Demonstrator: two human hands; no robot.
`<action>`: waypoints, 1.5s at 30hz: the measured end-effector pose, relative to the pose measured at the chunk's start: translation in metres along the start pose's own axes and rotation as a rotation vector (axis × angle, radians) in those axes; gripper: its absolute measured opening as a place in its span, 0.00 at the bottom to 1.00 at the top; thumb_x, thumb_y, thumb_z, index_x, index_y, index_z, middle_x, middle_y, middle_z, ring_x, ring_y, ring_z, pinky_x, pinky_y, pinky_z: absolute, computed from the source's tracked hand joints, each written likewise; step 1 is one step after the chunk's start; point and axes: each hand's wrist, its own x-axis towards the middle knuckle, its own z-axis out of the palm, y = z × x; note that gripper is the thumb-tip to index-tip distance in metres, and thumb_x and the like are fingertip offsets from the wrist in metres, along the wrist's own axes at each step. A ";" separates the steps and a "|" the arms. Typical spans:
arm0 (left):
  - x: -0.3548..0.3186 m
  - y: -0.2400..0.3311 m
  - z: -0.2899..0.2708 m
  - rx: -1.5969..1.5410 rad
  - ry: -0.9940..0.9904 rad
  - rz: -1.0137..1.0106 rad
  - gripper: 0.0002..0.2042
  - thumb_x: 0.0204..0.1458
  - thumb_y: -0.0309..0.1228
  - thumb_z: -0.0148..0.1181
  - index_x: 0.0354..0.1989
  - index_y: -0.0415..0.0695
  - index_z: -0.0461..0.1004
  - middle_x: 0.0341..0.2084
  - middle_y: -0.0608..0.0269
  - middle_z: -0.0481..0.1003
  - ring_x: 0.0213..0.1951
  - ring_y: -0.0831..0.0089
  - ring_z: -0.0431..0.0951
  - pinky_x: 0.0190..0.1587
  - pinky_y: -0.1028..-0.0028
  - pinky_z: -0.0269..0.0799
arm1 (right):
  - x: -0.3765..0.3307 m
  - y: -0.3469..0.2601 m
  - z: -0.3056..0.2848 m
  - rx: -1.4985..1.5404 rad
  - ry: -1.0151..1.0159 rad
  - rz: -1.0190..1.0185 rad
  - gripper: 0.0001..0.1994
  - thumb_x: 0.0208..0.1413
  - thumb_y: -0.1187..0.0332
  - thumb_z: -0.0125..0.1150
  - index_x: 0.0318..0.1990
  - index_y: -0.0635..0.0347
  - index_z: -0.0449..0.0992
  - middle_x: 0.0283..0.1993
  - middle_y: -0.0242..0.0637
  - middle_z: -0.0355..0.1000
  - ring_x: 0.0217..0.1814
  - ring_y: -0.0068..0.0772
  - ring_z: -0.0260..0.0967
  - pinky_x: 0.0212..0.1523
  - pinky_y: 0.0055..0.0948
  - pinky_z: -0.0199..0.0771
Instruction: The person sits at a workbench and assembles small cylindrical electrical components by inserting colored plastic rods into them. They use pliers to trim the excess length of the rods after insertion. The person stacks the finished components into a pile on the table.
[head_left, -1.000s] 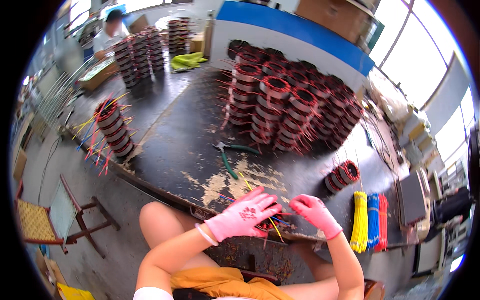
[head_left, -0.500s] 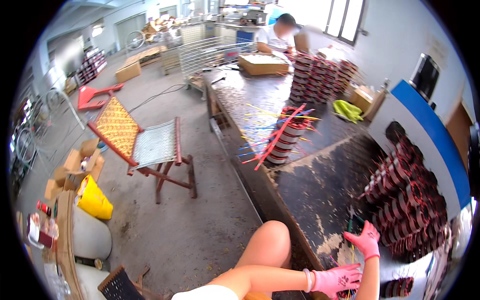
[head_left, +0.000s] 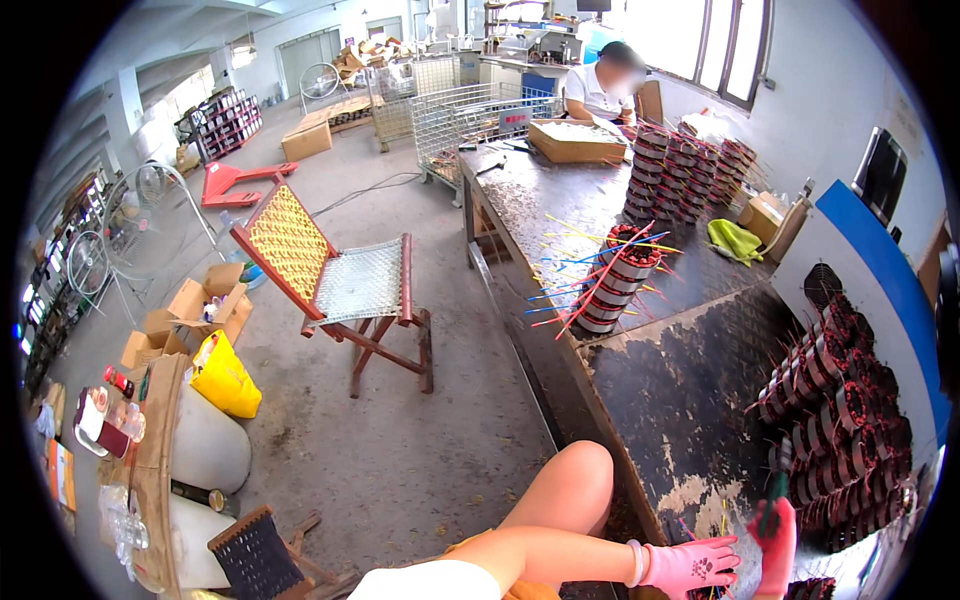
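Right hand (head_left: 777, 548) seemingly wrapped round green-handled pliers (head_left: 769, 518), long axis toward surface's (head_left: 655, 400) far edge; left hand (head_left: 695, 564), fingers extended, over coloured wires (head_left: 723, 518) by near edge, left of pliers.

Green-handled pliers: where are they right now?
Lower right of the head view: the pliers are in the right hand, just left of the stacked coil rings.

Your gloves (head_left: 692, 566) looked like matt cloth. Your tabletop (head_left: 650, 385) was rough, flaking; the chair frame (head_left: 407, 285), smooth wood.
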 end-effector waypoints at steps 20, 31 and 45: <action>0.030 0.003 -0.047 0.126 -0.446 -0.083 0.46 0.48 0.55 0.69 0.72 0.43 0.59 0.67 0.42 0.62 0.70 0.50 0.62 0.75 0.50 0.48 | -0.212 0.080 -0.087 0.396 -0.280 0.239 0.27 0.71 0.54 0.52 0.69 0.63 0.62 0.51 0.44 0.77 0.50 0.40 0.79 0.54 0.40 0.79; 0.050 -0.022 -0.064 -0.007 -0.521 0.014 0.44 0.41 0.48 0.74 0.68 0.46 0.65 0.66 0.49 0.65 0.68 0.51 0.64 0.74 0.50 0.53 | -0.224 0.067 -0.064 0.113 -0.293 0.419 0.25 0.65 0.41 0.57 0.50 0.56 0.72 0.42 0.33 0.78 0.39 0.25 0.79 0.42 0.29 0.77; 0.056 -0.025 -0.063 -0.042 -0.514 -0.021 0.45 0.37 0.49 0.75 0.67 0.47 0.67 0.65 0.50 0.65 0.66 0.46 0.65 0.72 0.48 0.56 | -0.223 0.059 -0.049 0.125 -0.218 0.460 0.24 0.66 0.43 0.56 0.53 0.54 0.70 0.44 0.33 0.74 0.42 0.25 0.76 0.42 0.28 0.73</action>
